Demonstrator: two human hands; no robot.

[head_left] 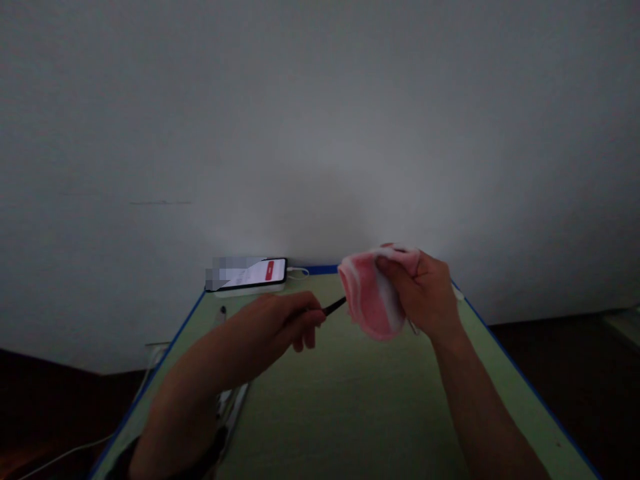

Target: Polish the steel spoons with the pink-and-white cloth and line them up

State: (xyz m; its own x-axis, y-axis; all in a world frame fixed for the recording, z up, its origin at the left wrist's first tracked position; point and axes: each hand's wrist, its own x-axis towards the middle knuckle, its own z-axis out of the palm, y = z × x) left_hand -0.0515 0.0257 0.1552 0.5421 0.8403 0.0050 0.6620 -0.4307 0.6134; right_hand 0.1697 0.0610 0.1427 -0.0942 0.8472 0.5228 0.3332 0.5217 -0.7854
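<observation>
Between the thumb and fingers of my left hand (295, 320) is a thin dark stick-like handle (335, 306). Its far end goes behind or into a folded pink and white cloth (377, 297), so I cannot tell what kind of tool it is. My right hand (425, 287) grips the cloth, thumb on the near side, and the cloth hangs down over the green tabletop (345, 407). Both hands are raised above the table, close together.
A phone (250, 273) with a lit screen lies at the back left, a white cable (299, 272) plugged into it. Partly under my left forearm are some slim light-coloured items (233, 407). A pale wall (320, 133) stands behind the blue-edged table.
</observation>
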